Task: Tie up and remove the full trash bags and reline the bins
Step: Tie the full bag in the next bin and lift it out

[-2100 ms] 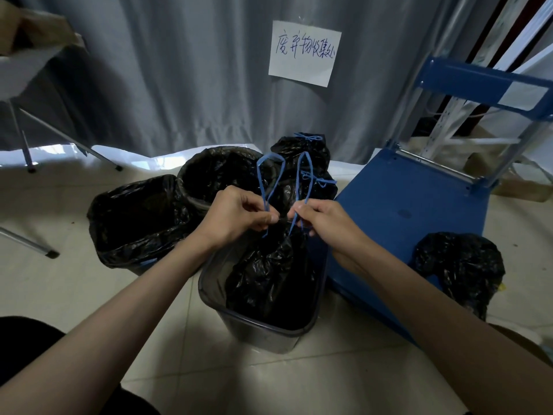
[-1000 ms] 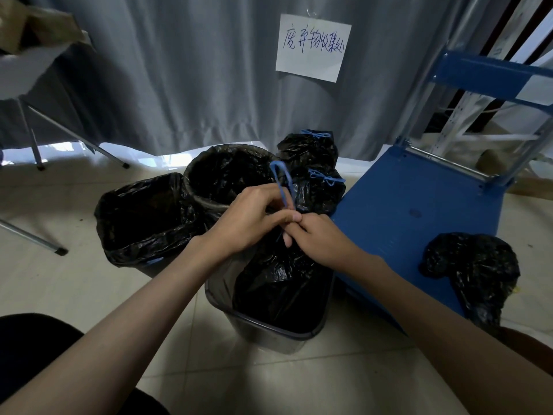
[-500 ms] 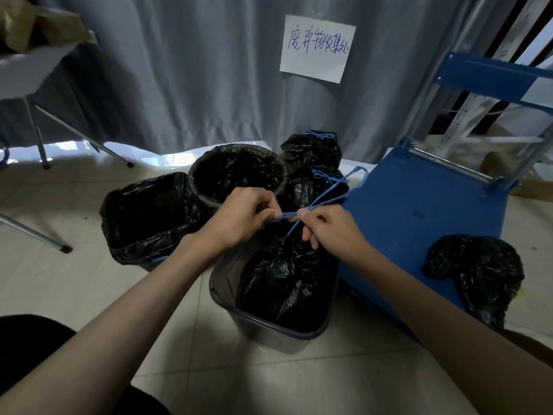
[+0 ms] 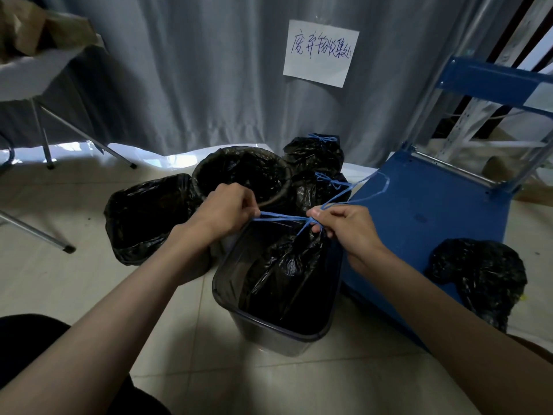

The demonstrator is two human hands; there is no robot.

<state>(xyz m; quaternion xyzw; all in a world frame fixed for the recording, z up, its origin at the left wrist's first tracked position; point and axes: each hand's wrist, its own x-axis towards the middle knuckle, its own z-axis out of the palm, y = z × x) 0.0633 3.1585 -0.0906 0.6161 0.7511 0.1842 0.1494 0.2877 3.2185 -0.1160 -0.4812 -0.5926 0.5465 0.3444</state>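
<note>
- A folding table (image 4: 36, 76) at far left is cut off by the frame edge; brown paper-like things on it are too dim to identify.
- A rectangular bin lined in black (image 4: 143, 217) stands left on the floor, with a round lined bin (image 4: 242, 172) just behind and to its right; their insides are too dark to read.
- The left hand (image 4: 224, 209) is curled, pinching one end of the blue drawstring (image 4: 282, 217); its fingertips are turned away from the camera.
- The drawstring runs taut between the hands above the gathered neck of the black trash bag (image 4: 284, 274), which sits inside the translucent grey bin (image 4: 269, 330) nearest the camera.
- The right hand (image 4: 344, 226) grips the other end, fingers curled around the crossing point; a loose loop trails from it up over the blue platform cart (image 4: 425, 211).
- Two tied black bags (image 4: 317, 154) stand behind the hands, the nearer partly hidden by them.
- A paper sign (image 4: 321, 53) with handwriting hangs on the grey curtain (image 4: 194, 70).
- Another black bag (image 4: 481, 274) rests at the cart's near right edge, its knot not visible.
- Against half a second ago, the hands have drawn further apart, the string between them is longer and straighter, and the loop lies flatter over the cart.
</note>
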